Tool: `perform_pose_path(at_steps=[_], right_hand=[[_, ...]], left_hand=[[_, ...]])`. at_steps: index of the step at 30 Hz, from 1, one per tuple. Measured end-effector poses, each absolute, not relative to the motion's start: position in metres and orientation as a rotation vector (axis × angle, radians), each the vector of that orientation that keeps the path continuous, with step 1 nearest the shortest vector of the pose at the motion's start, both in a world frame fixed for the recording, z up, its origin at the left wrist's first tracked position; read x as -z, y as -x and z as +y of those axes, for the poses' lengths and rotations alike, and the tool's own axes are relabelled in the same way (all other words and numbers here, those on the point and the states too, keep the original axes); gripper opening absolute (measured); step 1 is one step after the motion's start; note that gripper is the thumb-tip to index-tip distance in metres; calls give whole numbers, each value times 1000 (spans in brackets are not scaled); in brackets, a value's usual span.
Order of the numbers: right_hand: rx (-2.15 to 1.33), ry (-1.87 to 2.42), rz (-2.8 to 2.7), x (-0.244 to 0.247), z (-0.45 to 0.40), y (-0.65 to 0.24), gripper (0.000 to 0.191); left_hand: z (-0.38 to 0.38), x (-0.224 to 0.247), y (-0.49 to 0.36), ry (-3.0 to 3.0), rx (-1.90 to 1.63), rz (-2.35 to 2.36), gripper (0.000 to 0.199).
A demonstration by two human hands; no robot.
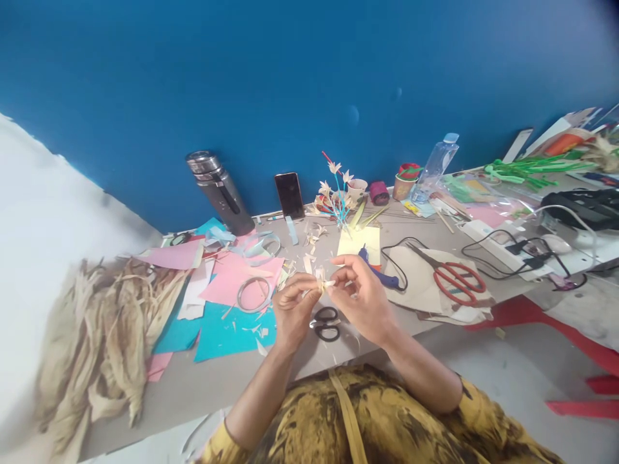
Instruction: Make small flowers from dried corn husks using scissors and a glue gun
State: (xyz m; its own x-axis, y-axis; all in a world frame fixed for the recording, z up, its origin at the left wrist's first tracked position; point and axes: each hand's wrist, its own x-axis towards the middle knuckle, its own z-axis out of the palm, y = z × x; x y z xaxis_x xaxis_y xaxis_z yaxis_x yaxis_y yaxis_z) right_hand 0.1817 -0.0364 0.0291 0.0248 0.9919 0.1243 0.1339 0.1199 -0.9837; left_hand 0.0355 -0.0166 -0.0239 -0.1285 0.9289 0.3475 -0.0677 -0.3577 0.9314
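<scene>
Both hands meet over the middle of the grey table. My left hand pinches a small pale flower-like piece between thumb and fingers. From the other side, my right hand has its fingertips closed on the same piece. Part of the piece is hidden by the fingers. Just below lie small black-handled scissors. Behind the hands are pale scraps and a yellow paper. A blue glue gun lies beyond my right hand. Pale flowers on blue stems stand at the back.
Dried husks hang over the table's left edge. Pink paper, blue paper and a tape roll lie left. A flask and phone stand behind. Right are red-handled scissors, a bottle and a power strip.
</scene>
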Motion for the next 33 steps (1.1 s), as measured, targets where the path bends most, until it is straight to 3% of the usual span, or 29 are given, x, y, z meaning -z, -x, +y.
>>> perform_pose_path(at_steps=[13,33], right_hand=[[-1261,1163,-1119,-22,-31,-174,37],[-1113,1136,-1299,0,-30,-183,19]], left_hand=[[-23,33,-52,-551,-1261,630,19],[-17,29,-48,-366,-1260,582,25]])
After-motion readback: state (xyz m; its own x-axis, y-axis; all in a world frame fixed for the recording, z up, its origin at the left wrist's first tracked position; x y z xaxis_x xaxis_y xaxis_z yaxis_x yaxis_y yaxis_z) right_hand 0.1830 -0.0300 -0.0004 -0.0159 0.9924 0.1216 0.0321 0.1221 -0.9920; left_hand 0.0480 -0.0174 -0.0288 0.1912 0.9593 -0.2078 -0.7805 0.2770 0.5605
